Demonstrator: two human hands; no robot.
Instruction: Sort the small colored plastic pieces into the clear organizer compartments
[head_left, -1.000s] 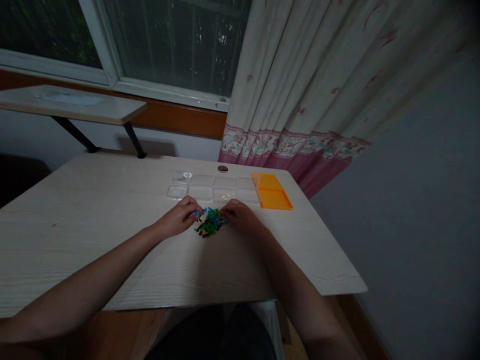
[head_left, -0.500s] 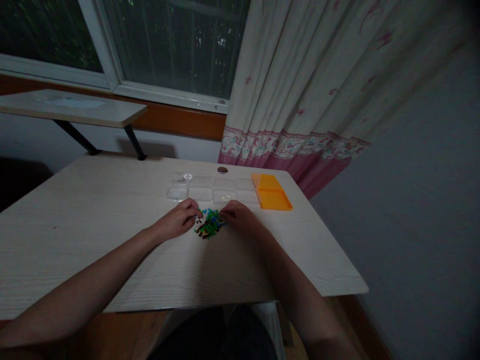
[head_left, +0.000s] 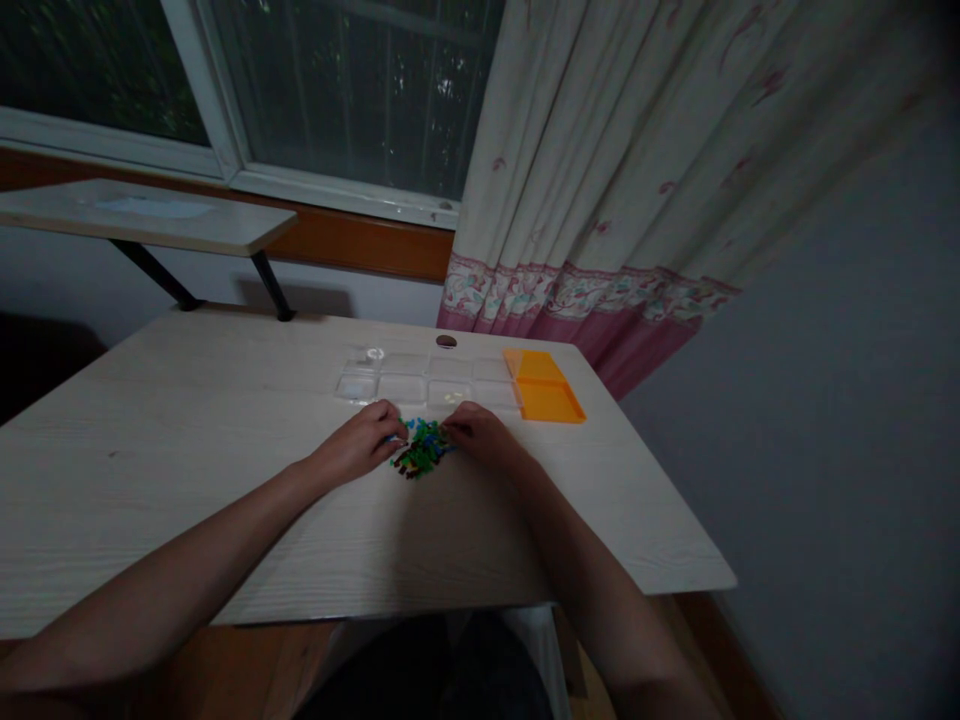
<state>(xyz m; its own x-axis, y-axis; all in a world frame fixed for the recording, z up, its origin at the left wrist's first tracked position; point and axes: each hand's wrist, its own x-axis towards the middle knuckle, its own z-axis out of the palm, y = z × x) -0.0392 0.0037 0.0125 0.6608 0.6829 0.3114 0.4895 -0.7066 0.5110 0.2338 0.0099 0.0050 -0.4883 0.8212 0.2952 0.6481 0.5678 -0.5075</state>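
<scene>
A small heap of tiny plastic pieces (head_left: 424, 447), mostly green with some blue and dark brown, lies on the table between my two hands. My left hand (head_left: 371, 432) is at the heap's left edge, its fingers curled together over a few pieces. My right hand (head_left: 480, 430) is at the right edge, thumb and fingers drawn into a pinch. What either hand holds is too small and dark to make out. Just behind the heap sits a clear plastic tray (head_left: 401, 388) with several compartments; a few pale bits lie in a front one.
Joined to the tray's right side is an orange plastic section (head_left: 551, 400). A dark oval spot (head_left: 446, 341) is on the pale wooden table (head_left: 225, 480) behind the tray. At the back left stands a raised shelf (head_left: 225, 228) on black legs. A curtain (head_left: 577, 200) hangs behind.
My left hand has shifted slightly right, closer over the heap, covering some small pieces at its left side. My right hand has stayed almost in place.
</scene>
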